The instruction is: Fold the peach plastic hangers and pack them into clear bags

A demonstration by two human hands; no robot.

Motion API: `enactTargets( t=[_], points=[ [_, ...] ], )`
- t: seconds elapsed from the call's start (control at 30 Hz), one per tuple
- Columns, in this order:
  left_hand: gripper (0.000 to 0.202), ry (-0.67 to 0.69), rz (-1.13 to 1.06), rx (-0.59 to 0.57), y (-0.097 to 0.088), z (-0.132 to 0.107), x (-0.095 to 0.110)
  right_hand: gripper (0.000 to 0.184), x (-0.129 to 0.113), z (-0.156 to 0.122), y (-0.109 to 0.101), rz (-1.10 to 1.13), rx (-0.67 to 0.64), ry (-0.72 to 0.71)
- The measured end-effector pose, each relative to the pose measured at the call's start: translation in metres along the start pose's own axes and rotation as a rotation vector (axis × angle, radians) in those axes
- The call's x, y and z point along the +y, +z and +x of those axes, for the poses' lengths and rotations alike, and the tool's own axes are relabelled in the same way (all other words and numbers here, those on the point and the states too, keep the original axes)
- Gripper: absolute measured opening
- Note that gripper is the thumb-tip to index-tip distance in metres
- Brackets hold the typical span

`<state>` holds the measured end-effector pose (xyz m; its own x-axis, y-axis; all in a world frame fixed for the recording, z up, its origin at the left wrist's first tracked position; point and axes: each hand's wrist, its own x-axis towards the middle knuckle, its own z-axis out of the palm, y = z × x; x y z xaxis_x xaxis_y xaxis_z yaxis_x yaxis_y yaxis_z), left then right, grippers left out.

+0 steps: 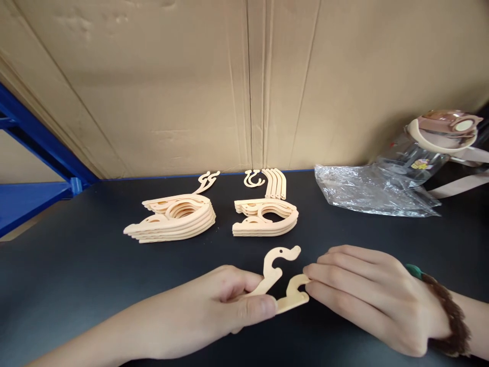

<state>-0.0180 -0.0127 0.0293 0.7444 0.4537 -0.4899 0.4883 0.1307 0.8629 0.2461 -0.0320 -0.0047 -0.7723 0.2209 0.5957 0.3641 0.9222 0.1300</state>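
Observation:
My left hand pinches a beige plastic hanger hook between thumb and fingers, its curved end with a small hole pointing up and right. A second, lower hook piece also sticks out from under the left thumb. Whether the two are joined inside the grip is hidden. My right hand is closed at the tip of the lower piece, its fingertips pressed together there. Behind the hands lie two stacks of beige folding hanger bodies, a left stack and a right stack.
Behind the stacks lie loose hooks, more curved hooks and several slim arms. A clear plastic bag and a strapped bottle stand at right. Cardboard walls the back; a blue frame is left.

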Motion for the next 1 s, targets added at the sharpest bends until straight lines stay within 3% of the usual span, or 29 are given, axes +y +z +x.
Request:
enactTargets(
  t=[0.23, 0.47, 0.67, 0.87, 1.0],
  points=[
    [0.046, 0.060, 0.034, -0.026, 0.004, 0.001, -0.005, 0.030, -0.002, 0.000, -0.002, 0.096, 0.015, 0.057],
    [0.049, 0.044, 0.024, -0.014, 0.001, -0.002, 0.002, 0.010, 0.008, 0.003, 0.000, 0.160, 0.001, 0.151],
    [0.051, 0.066, 0.169, 0.066, 0.001, -0.003, 0.002, 0.007, 0.010, 0.004, 0.003, 0.382, 0.006, 0.240],
    [0.049, 0.062, 0.245, 0.142, 0.008, -0.001, -0.003, 0.004, 0.007, 0.003, 0.000, 0.387, 0.003, 0.253],
    [0.048, 0.055, 0.222, 0.219, 0.011, 0.004, -0.010, 0.011, 0.007, 0.004, -0.002, 0.343, 0.007, 0.238]
  ],
)
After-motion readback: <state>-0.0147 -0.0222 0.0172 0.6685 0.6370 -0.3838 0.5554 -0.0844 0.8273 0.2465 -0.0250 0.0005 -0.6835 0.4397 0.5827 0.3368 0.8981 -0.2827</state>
